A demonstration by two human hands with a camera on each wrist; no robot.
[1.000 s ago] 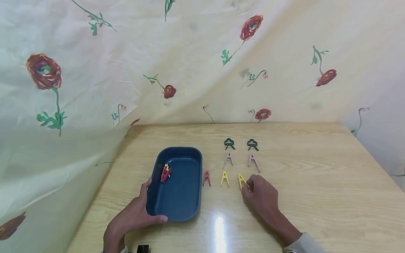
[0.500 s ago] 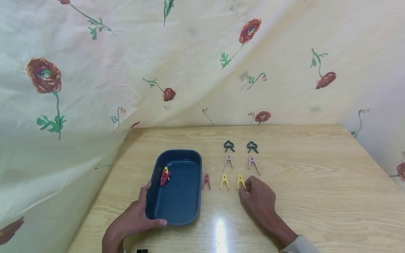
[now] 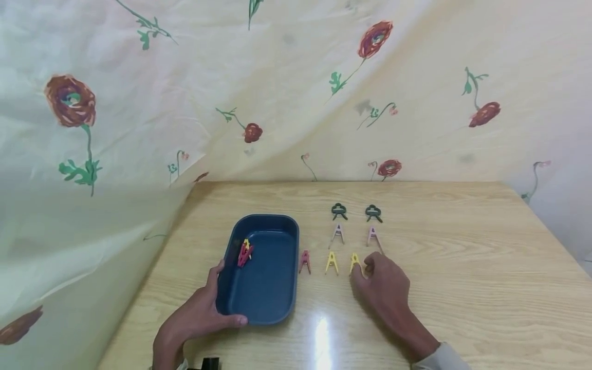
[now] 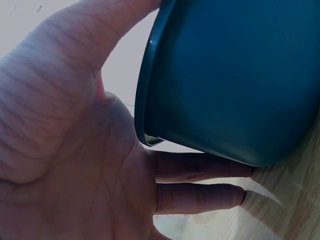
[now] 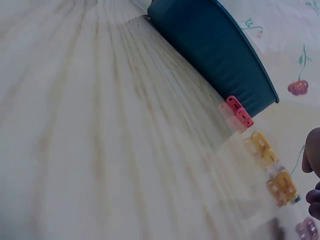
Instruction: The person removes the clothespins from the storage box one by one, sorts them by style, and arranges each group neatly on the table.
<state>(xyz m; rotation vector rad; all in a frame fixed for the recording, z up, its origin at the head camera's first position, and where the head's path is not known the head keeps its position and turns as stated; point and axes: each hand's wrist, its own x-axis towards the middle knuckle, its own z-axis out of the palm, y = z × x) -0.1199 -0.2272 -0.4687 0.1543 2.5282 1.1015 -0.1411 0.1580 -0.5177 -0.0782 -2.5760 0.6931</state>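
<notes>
A deep blue rectangular tray (image 3: 265, 270) stands on the table, with a red clothespin (image 3: 244, 254) and a yellow clothespin (image 3: 247, 243) inside. My left hand (image 3: 199, 316) spans its near left corner, thumb along the front rim and straight fingers against the left wall; the left wrist view shows the palm apart from it. Right of the tray stand a red clothespin (image 3: 304, 262), a yellow clothespin (image 3: 331, 262) and another yellow clothespin (image 3: 354, 261). My right hand (image 3: 384, 285) is beside that last one, thumb and forefinger parted, nothing visible between them.
Behind the yellow clothespins stand two pale purple clothespins, one left (image 3: 338, 234) and one right (image 3: 373, 237). Farther back are two dark green clips, one left (image 3: 339, 210) and one right (image 3: 373, 212). A floral sheet (image 3: 287, 103) hangs beyond the wooden table (image 3: 472, 267).
My right thumb and forefinger have parted from the right yellow clothespin, which stands upright in line with the other. My left hand keeps its place on the tray. The head view shifts slightly.
</notes>
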